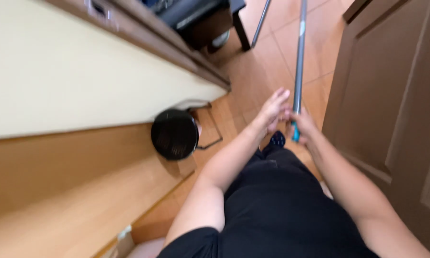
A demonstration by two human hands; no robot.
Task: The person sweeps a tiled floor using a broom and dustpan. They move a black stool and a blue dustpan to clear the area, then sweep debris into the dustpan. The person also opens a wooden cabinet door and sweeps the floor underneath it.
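Observation:
A long grey metal pole [299,62] with a teal end runs from my hands away across the tiled floor. My right hand [303,125] is closed around its lower end near the teal grip. My left hand [273,109] reaches beside the pole with fingers stretched out, touching or almost touching it; the blur hides whether it grips. My black clothing fills the lower middle of the view.
A black round mesh bin [175,134] stands on the floor at the left, against a cream and wood wall [72,81]. A brown panelled door [391,95] is close on the right. Dark furniture legs [240,28] stand at the far end.

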